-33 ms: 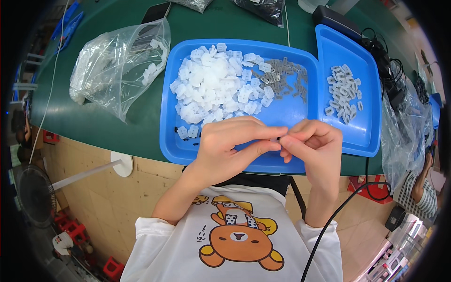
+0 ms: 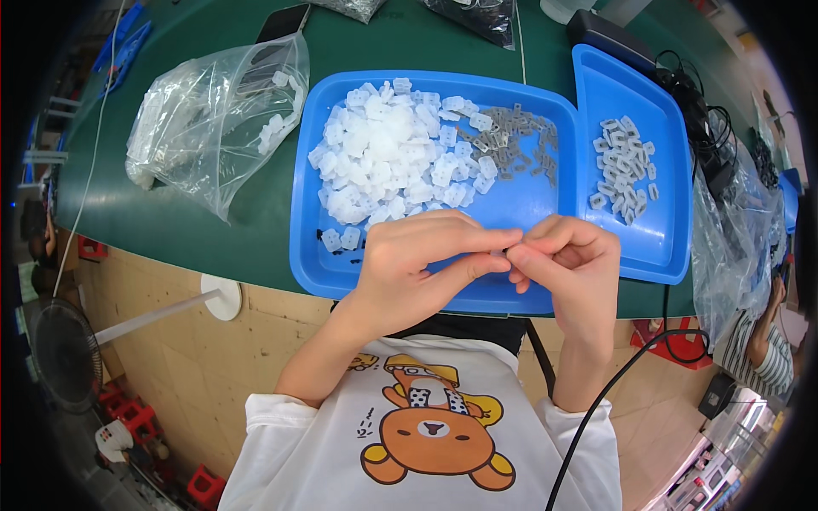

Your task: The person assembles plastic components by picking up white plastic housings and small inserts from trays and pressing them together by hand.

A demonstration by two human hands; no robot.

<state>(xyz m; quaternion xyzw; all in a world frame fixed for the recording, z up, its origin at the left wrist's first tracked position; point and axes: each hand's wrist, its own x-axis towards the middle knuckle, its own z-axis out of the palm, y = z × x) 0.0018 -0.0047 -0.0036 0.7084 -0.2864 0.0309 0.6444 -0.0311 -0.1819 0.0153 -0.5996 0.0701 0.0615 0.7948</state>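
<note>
Over the front edge of the large blue tray [image 2: 307, 183], my two hands meet fingertip to fingertip. My left hand [image 2: 417, 264] pinches with thumb and forefinger. Opposite it, my right hand [image 2: 569, 260] is closed too, thumb against curled fingers. A tiny dark bit shows where the fingertips meet; the rest is covered, so its kind cannot be told. Inside the large tray lies a heap of translucent white plastic pieces [image 2: 375, 145], with small grey flat parts [image 2: 515, 140] to its right. The smaller blue tray [image 2: 656, 251] on the right holds grey-white assembled-looking pieces [image 2: 625, 170].
A clear plastic bag [image 2: 221, 119] with white pieces lies left on the green table [image 2: 230, 255]. A dark phone [image 2: 284, 24] is behind it. A black cable [image 2: 596, 396] runs past my right arm. At left stands a fan [image 2: 66, 356]; a person in stripes [image 2: 750, 349] is at right.
</note>
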